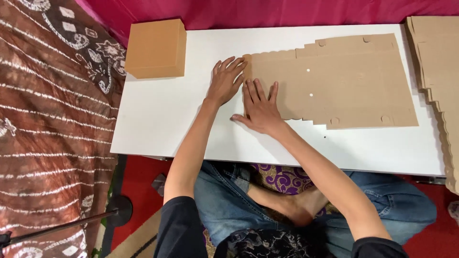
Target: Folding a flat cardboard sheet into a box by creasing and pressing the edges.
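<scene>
A flat brown die-cut cardboard sheet [344, 81] lies on the white table [162, 119], with notches and a scalloped left edge. My left hand [225, 80] rests flat on the table, its fingers spread and touching the sheet's left edge. My right hand [260, 107] presses flat on the sheet's left end, fingers apart, thumb out on the table. Neither hand holds anything.
A closed brown cardboard box [156, 48] stands at the table's far left corner. A stack of flat cardboard sheets [437, 62] lies along the right edge. A patterned brown cloth [52, 119] covers the floor on the left. My crossed legs are under the table.
</scene>
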